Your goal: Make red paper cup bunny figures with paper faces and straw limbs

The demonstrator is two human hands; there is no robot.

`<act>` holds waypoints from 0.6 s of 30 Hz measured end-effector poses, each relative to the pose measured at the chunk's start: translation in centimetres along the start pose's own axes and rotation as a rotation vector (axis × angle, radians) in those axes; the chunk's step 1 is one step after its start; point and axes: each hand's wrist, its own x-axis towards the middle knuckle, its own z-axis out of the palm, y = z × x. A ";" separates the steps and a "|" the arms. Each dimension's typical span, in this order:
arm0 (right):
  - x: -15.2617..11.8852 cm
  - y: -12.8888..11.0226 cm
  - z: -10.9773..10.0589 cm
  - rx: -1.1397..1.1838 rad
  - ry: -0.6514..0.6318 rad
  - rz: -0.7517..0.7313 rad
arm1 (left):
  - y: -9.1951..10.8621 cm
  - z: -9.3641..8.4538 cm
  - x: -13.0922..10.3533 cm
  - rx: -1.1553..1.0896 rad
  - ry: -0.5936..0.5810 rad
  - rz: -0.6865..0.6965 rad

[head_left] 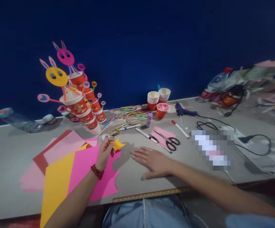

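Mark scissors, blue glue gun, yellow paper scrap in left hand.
Scissors (168,139): head view, near the pivot.
Blue glue gun (185,111): head view, on its body.
Yellow paper scrap (118,145): head view, on its exposed face.

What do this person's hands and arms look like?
The left hand and right hand are ungloved. A dark red beaded bracelet circles the left wrist; the right wrist shows nothing worn. Light blue cloth, likely a sleeve, shows by the right arm.

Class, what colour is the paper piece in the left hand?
The paper piece is yellow, best seen in the head view.
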 end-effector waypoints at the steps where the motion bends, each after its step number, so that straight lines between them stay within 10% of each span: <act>1: -2.1 -0.8 -0.3 0.039 -0.029 -0.007 | 0.0 0.1 0.1 -0.005 0.000 -0.005; 5: -5.7 -4.6 -0.5 0.070 -0.011 0.178 | -0.1 0.5 0.4 -0.027 -0.003 -0.011; 13: 3.8 -8.4 5.5 0.066 0.099 0.279 | 0.1 0.1 0.2 -0.026 0.030 0.020; 18: 5.2 -7.4 5.8 -0.038 0.215 0.442 | 0.4 0.0 0.0 -0.038 0.059 0.012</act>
